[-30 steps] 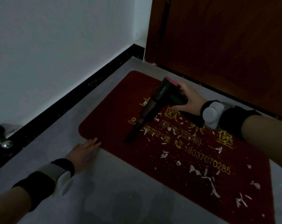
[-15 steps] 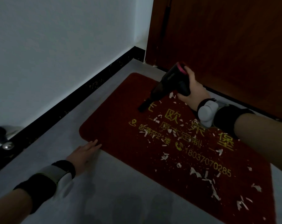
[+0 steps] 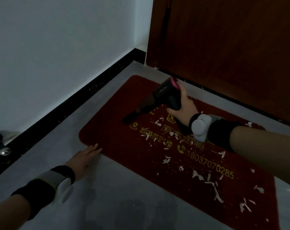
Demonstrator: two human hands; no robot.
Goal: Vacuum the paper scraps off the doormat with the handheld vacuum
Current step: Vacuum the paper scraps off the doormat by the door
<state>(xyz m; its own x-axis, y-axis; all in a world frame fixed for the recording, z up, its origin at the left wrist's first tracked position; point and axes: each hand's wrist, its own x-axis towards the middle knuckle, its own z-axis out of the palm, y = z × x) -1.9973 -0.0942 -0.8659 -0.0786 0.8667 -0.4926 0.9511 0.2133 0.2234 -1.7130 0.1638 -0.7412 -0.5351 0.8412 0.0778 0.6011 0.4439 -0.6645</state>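
free: grey floor [image 3: 124,196] left of doormat [image 3: 117,143] | blocked: wall [image 3: 57,55], door [image 3: 232,55]

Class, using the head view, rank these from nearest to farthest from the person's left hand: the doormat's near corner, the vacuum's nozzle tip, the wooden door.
1. Doormat corner: at the left hand's fingertips.
2. Nozzle tip of the handheld vacuum: further in on the mat, ahead and right.
3. Wooden door: beyond the mat's far edge.

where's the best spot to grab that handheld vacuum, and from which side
Grip the handheld vacuum by its stubby handle, which juts down from the rear of the body, coming from the door side behind it, as the right hand does now. The slim nozzle slants down to the doormat, so that end has to stay free.
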